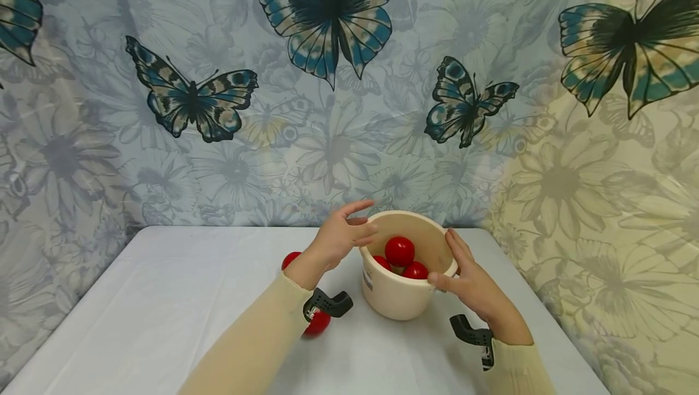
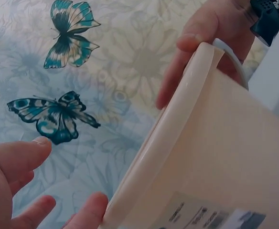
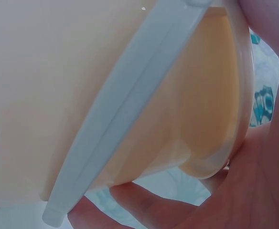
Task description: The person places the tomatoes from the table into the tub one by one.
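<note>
A cream plastic bucket (image 1: 394,299) stands upright on the table, with several glossy red balls (image 1: 400,252) inside it. At its left rim is my left hand (image 1: 343,238), fingers spread and holding nothing; in the left wrist view one fingertip (image 2: 97,202) reaches the rim. My right hand (image 1: 474,283) holds the bucket's right side, the thumb at the near rim and the fingers around the outer wall. A pale handle (image 3: 125,102) slants down the bucket's side in the right wrist view. Whether the balls are fruit I cannot tell.
Two more red balls lie on the white-covered table (image 1: 136,316): one red ball (image 1: 291,259) behind my left wrist, another red ball (image 1: 318,323) beside the left sleeve, partly hidden. A butterfly-print cloth (image 1: 338,158) hangs behind and along the sides of the table.
</note>
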`<action>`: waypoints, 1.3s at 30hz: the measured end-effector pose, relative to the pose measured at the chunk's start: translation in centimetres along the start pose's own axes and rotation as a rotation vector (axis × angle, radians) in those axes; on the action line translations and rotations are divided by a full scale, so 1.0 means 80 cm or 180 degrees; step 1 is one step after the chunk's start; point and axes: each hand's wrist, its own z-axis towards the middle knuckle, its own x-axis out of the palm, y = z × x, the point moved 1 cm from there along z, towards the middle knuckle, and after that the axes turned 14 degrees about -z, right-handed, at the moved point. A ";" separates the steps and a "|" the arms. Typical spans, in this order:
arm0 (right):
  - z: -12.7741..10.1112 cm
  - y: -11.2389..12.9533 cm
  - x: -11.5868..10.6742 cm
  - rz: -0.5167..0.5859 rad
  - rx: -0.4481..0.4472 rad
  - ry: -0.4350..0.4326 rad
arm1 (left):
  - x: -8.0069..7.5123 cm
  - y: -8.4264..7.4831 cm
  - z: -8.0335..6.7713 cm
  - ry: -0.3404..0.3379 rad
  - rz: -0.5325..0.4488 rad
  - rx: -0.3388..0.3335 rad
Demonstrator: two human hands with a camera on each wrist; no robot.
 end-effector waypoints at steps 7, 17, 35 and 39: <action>0.001 0.003 -0.002 -0.0002 -0.0003 0.0010 | -0.031 -0.010 -0.009 -0.0107 0.0086 0.0012; -0.001 0.002 -0.001 -0.0008 0.0002 0.0015 | -0.086 -0.030 -0.035 -0.0129 0.0323 -0.0064; -0.001 0.002 0.000 0.0001 0.0007 0.0021 | -0.204 -0.023 -0.088 -0.0191 0.0387 -0.0160; -0.001 0.001 0.000 -0.0005 0.0016 0.0021 | -0.215 -0.014 -0.097 -0.0290 0.0357 -0.0233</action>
